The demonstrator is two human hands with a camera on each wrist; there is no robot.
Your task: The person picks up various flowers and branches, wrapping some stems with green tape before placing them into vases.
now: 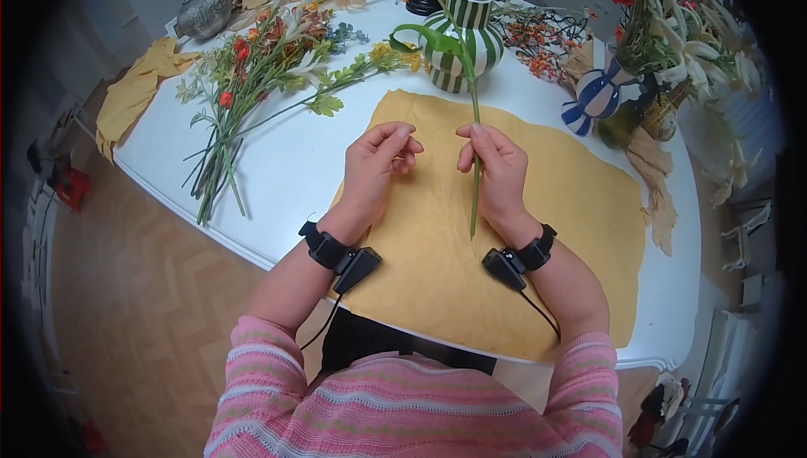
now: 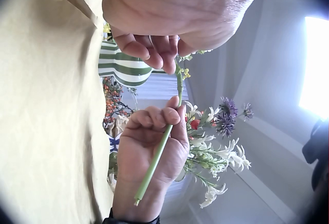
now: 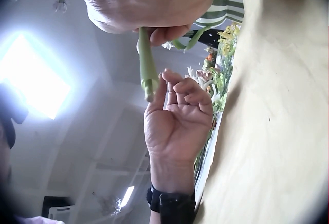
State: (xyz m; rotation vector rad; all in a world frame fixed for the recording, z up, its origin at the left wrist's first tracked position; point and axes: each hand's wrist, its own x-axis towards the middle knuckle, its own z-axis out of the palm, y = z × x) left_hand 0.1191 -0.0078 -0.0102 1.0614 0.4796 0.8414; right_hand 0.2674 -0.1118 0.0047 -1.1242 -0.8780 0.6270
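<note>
Pinching stem (image 1: pixel 475 206), right hand (image 1: pixel 502 176); bright panel (image 2: pixel 316 69) wrist-view only

Fisheye-dark corners, soft detail, and blown-out window glare in both wrist views.

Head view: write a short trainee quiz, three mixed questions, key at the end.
1. True or false: the left hand grips the green stem.
2. Which vase stands just beyond the right hand?
A) silver-grey
B) green-and-white striped
C) blue-and-white
3. Fill in: the bundle of cut flowers lies to the person's ____ of that vase.
Key: 1 false; 2 B; 3 left.
</note>
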